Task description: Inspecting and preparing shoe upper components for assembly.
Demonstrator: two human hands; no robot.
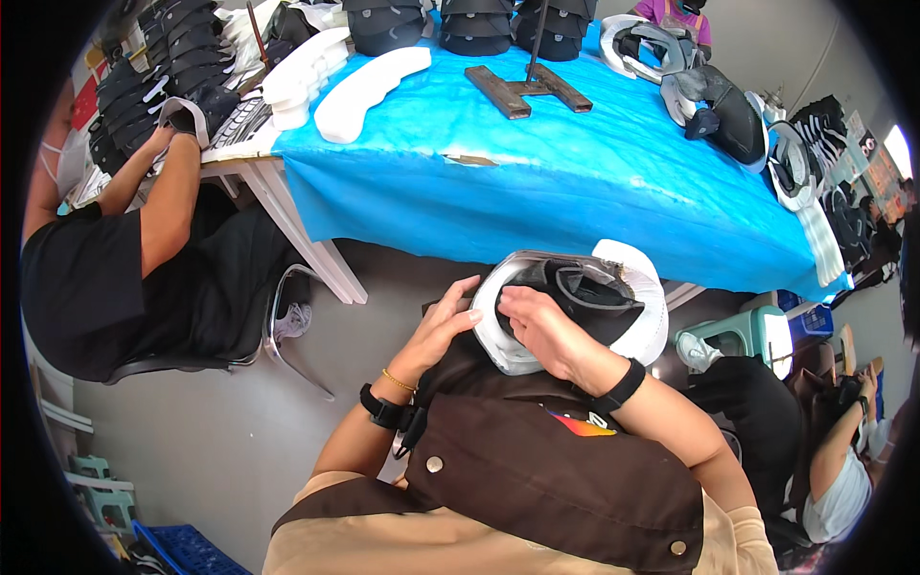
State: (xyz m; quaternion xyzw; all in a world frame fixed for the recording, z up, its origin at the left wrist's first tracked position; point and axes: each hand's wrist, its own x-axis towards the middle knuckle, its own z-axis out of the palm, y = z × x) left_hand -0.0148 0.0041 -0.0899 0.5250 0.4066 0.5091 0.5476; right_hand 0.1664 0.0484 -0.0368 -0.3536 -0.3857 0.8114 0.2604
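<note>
In my lap rests what looks like a helmet part, a white foam ring with a black padded lining (589, 297) inside it. My left hand (443, 328) is at its left rim, thumb and fingers spread, the thumb at the white edge. My right hand (544, 328) lies flat, fingers stretched out, its fingertips over the inner side of the left rim against the black lining. Whether the fingertips press on anything small is hidden. A thick white curved piece (644, 321) forms the right side of the part.
Ahead stands a table under a blue cover (575, 192), with a white foam strip (372, 94), a metal stand (529, 91), stacked black caps (476, 29) and a black helmet-like piece (733, 115). A co-worker (105, 278) sits left; another person (834, 450) sits right, near a green stool (752, 335).
</note>
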